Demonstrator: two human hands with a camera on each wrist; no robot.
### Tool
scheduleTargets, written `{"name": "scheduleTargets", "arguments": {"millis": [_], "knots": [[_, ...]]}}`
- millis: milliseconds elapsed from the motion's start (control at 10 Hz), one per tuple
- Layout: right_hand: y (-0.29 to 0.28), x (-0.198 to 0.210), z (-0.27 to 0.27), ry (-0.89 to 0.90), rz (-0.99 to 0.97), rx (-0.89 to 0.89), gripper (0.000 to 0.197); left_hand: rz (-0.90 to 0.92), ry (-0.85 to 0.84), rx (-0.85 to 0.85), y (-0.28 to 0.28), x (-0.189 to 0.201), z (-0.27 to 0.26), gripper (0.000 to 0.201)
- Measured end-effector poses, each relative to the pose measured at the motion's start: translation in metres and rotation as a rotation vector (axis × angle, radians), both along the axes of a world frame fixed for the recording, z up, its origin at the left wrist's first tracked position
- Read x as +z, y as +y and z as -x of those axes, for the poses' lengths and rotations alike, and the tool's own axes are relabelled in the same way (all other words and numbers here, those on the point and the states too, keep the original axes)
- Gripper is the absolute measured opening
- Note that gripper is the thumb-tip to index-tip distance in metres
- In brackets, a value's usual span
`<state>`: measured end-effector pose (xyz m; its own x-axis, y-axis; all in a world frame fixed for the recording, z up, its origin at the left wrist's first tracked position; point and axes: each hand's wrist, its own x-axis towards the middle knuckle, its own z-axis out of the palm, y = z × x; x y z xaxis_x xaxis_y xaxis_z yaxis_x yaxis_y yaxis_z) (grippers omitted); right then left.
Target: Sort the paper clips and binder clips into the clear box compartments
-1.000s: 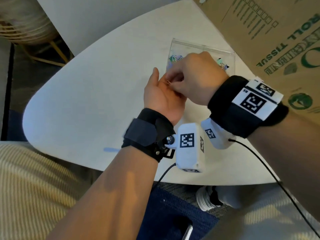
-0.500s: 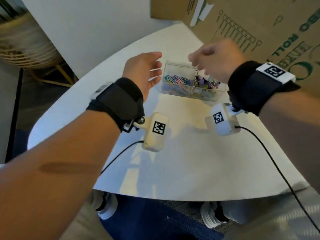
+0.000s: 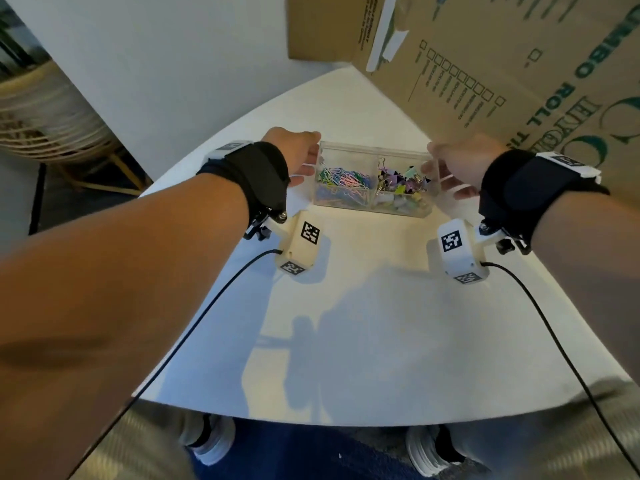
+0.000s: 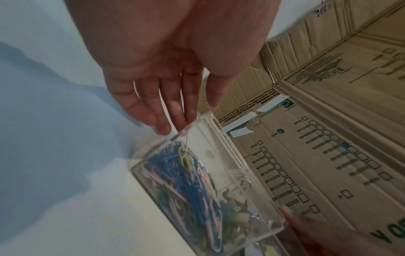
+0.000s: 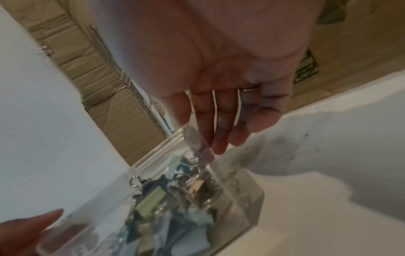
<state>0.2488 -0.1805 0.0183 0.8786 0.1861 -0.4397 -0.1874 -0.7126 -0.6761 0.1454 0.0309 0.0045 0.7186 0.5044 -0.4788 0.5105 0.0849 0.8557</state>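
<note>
A clear box [image 3: 405,154] with two compartments stands on the white table [image 3: 346,323]. Its left compartment holds coloured paper clips [image 3: 341,181], its right one binder clips [image 3: 403,187]. My left hand [image 3: 299,157] is at the box's left end with straight fingers [image 4: 162,121] touching the top edge of that wall [image 4: 190,128]. My right hand [image 3: 450,168] is at the right end, its straight fingers [image 5: 219,138] against that wall [image 5: 197,138]. Both palms are empty. In the wrist views the paper clips [image 4: 186,175] and binder clips [image 5: 175,195] lie inside.
A large cardboard carton [image 3: 519,64] stands right behind and to the right of the box. A white wall [image 3: 156,64] runs behind the table, with a wicker chair [image 3: 45,112] at far left. Cables [image 3: 207,299] trail from the wrist cameras across the table's front.
A second ago my right hand picked at something in my left palm. Both hands then parted and reached forward, and now flank the box's two ends with open fingers.
</note>
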Motion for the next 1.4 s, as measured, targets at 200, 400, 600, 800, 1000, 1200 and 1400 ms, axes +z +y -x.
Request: {"name": "scheduleTargets", "arguments": {"millis": [200,400,600,800,1000,1200,1400], "knots": [[0.000,-0.006,-0.004,-0.173,-0.140,-0.016,0.016,0.056,-0.083,0.038,0.005,0.012,-0.005,0.022],[0.001,-0.005,-0.003,-0.210,-0.301,-0.088,0.025,0.065,-0.153,0.055,0.007,0.014,-0.001,0.030],[0.005,0.008,0.006,-0.084,-0.436,-0.154,0.021,0.137,-0.142,0.073,0.009,0.007,0.007,0.041],[0.010,0.008,0.009,-0.156,-0.404,-0.085,0.030,0.134,-0.149,0.052,0.009,0.010,0.005,0.041],[0.012,0.007,0.012,-0.137,-0.395,-0.073,0.018,0.115,-0.175,0.035,0.009,0.008,0.007,0.036],[0.012,0.003,0.012,-0.096,-0.322,-0.038,0.024,-0.034,-0.200,-0.104,0.007,-0.001,0.010,0.034],[0.002,0.005,0.027,-0.298,-0.213,0.087,0.026,-0.190,-0.169,-0.060,0.004,0.009,0.028,0.028]]}}
